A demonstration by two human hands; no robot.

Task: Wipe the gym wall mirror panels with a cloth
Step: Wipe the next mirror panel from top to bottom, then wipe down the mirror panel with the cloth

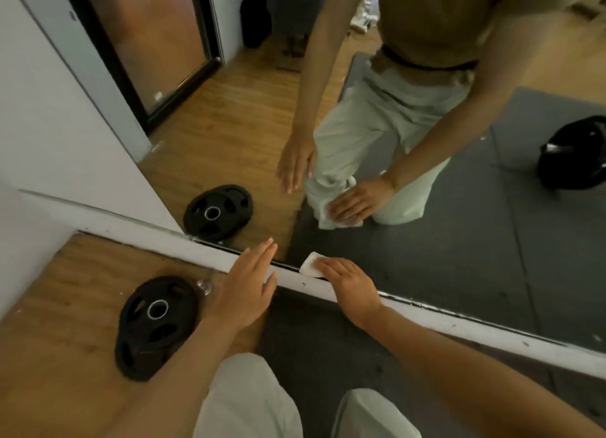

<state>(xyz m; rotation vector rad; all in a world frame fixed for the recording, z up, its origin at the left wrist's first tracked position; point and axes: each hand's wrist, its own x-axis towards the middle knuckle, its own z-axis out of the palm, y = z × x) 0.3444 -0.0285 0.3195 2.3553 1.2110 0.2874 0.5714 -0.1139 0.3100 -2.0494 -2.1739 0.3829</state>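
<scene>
The wall mirror panel (442, 241) fills the upper right and reaches down to a white baseboard (459, 326) near the floor. A small white cloth (310, 264) lies against the mirror's bottom edge. My right hand (351, 285) presses flat on it, fingers laid over the cloth. My left hand (247, 282) hovers just left of it with straight fingers, holding nothing, near the baseboard. Both hands and the cloth show again as reflections in the glass.
A stack of black weight plates (154, 324) lies on the wood floor at my left, close to my left forearm. A dark grey mat (314, 336) covers the floor under my knees. The white wall (49, 126) stands at left.
</scene>
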